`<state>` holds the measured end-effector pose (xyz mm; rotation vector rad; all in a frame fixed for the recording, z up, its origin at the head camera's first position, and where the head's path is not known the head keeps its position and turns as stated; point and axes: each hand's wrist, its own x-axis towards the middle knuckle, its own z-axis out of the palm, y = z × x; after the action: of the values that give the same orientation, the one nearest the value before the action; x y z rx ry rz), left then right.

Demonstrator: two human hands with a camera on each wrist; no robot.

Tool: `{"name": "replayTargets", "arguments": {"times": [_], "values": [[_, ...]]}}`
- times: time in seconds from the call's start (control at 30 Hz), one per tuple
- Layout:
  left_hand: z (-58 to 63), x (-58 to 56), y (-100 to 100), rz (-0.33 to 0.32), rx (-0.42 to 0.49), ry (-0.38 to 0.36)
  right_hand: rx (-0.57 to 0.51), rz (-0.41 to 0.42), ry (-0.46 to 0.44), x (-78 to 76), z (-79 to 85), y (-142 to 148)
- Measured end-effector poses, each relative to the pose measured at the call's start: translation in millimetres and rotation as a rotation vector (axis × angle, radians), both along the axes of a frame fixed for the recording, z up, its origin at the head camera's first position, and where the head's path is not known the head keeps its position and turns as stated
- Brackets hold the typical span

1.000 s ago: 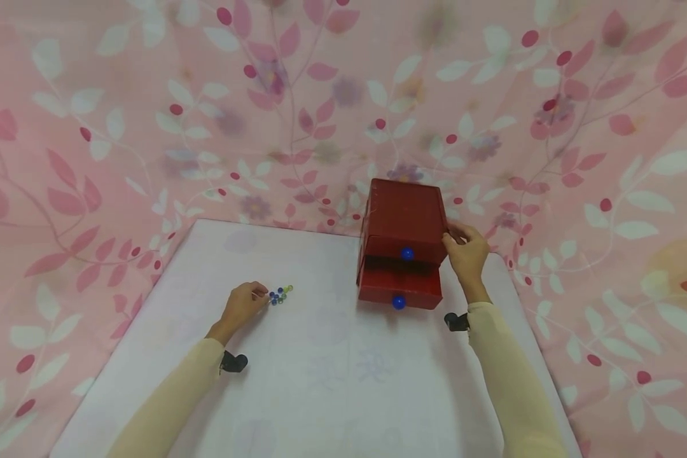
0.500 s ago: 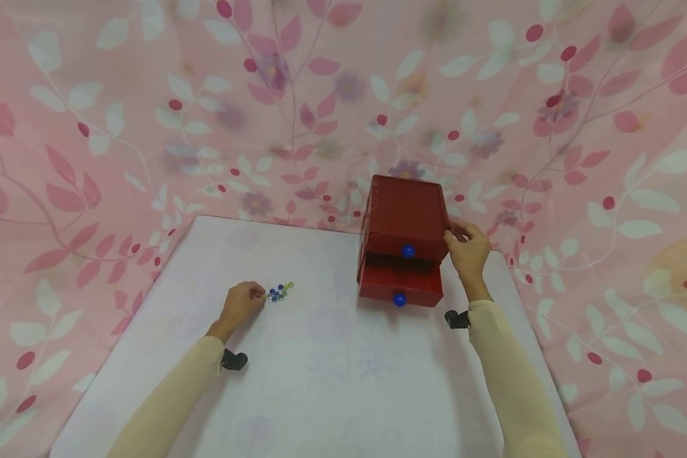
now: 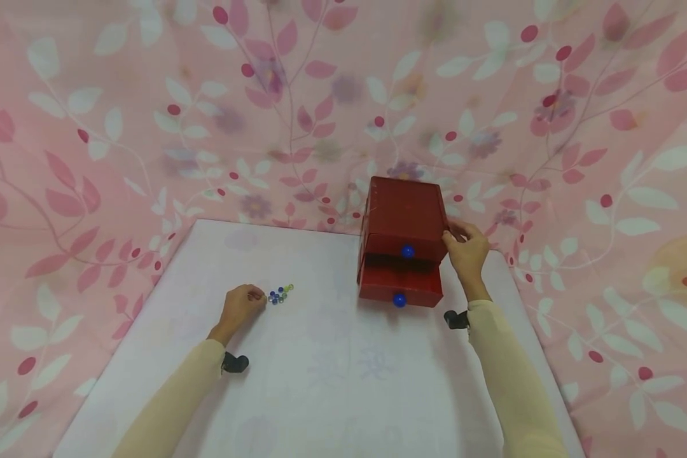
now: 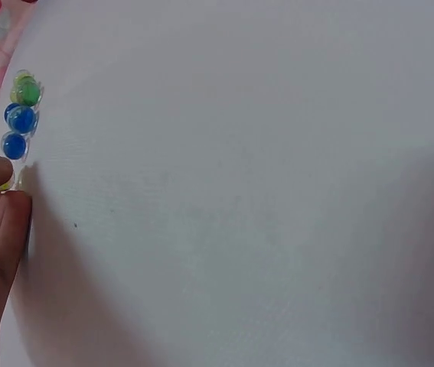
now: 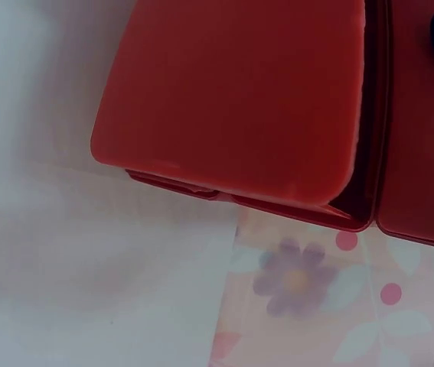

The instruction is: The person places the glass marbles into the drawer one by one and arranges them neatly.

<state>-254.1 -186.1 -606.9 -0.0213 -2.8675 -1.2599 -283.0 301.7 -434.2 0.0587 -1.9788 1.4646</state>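
On the white table (image 3: 320,375), pinches a yellowish marble (image 4: 4,185) in the left hand (image 3: 241,310) beside more marbles (image 4: 21,119), and touches the red cabinet (image 3: 408,210) with the right hand (image 3: 469,252), unclear whether gripping.

Beside the left grip (image 3: 243,306) we see glassy marbles (image 3: 277,296), smooth, shiny and see-through. Against the right grip (image 3: 468,251), the drawer unit (image 3: 406,210) looks like smooth plastic with a low sheen, its knobs (image 3: 399,300) glossier. Below both grips, we find the counter (image 3: 326,375) smooth and matt. Beyond them hangs a printed backdrop (image 3: 315,127), cloth-like and faintly creased. Behind each grip, the sleeves (image 3: 518,381) are soft, matt cloth.
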Motion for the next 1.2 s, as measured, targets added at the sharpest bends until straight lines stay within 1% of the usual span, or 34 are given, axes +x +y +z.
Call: {"name": "replayTargets", "arguments": {"times": [0.1, 0.2, 0.3, 0.5, 0.57, 0.7, 0.77, 0.87, 0.97, 1.1, 1.2], "values": [[3.9, 1.9, -0.7, 0.037, 0.021, -0.014, -0.001, 0.001, 0.001, 0.2, -0.6, 0.3], [8.9, 1.3, -1.9, 0.058, 0.036, 0.003, 0.007, -0.001, 0.000, 0.9, -0.9, 0.9], [12.2, -1.0, -3.2, 0.058, 0.061, 0.027, 0.014, -0.001, -0.003, 1.8, 0.2, 0.7], [17.0, -9.2, -0.1, 0.032, 0.114, 0.078, 0.025, 0.001, -0.015, 3.7, 1.4, 0.5], [19.9, -12.1, 2.8, 0.015, 0.137, 0.085, 0.029, 0.002, -0.018, 4.1, 1.7, 0.1], [28.7, -15.6, 11.6, -0.035, 0.192, 0.068, 0.041, -0.005, -0.024, 4.5, 2.6, -0.9], [33.9, -17.5, 17.9, -0.060, 0.198, 0.067, 0.053, -0.010, -0.021, 4.5, 4.1, -1.0], [42.2, -18.8, 28.8, -0.104, 0.182, 0.104, 0.068, -0.015, -0.019, 4.4, 6.2, -1.2], [49.7, -18.3, 39.0, -0.154, 0.159, 0.170, 0.076, -0.011, -0.024, 4.8, 7.0, -1.6], [57.1, -18.4, 52.1, -0.206, 0.189, 0.221, 0.086, -0.011, -0.023, 5.8, 6.0, -2.2], [61.8, -20.5, 62.8, -0.230, 0.223, 0.221, 0.089, -0.011, -0.013, 6.0, 5.4, -2.3]]}}
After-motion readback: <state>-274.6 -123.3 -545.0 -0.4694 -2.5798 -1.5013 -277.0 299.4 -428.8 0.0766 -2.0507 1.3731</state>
